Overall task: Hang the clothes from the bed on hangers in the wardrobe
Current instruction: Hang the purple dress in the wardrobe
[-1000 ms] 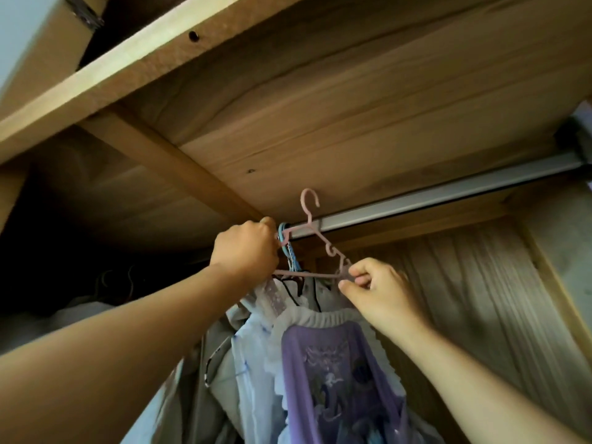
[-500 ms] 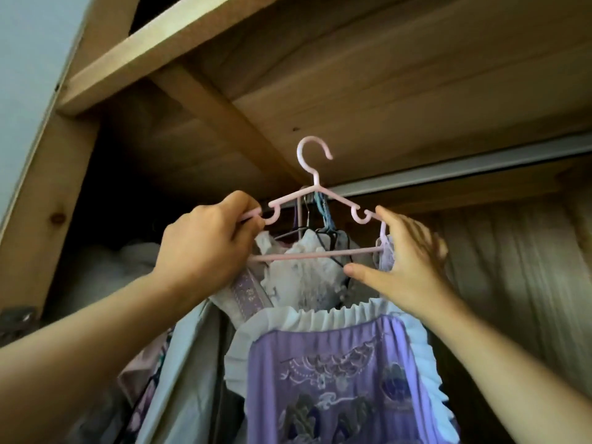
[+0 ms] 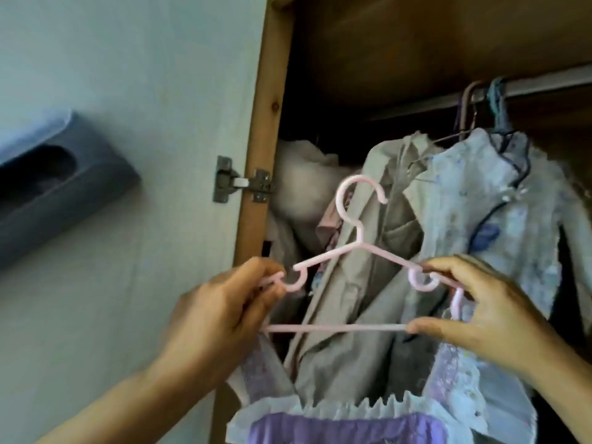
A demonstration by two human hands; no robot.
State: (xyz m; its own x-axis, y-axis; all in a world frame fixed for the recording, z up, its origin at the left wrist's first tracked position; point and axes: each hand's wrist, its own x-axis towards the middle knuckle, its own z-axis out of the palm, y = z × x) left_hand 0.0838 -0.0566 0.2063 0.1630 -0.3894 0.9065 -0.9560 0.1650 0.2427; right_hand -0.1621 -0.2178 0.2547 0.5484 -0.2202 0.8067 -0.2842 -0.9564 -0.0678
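Pale pink plastic hanger (image 3: 358, 267), bare and off the rail, held level in front of the open wardrobe. Left hand (image 3: 221, 315) pinching its left end by the notch; right hand (image 3: 480, 312) pinching the right end, fingers curled round the shoulder and lower bar. Best carried so, hook up, to the bed, then slipped through a garment's neck. Grey metal rail (image 3: 544, 88) cut off at right. Bed and waiting clothes out of view. Purple frilled dress (image 3: 336, 424) cropped below; its own hanger hidden.
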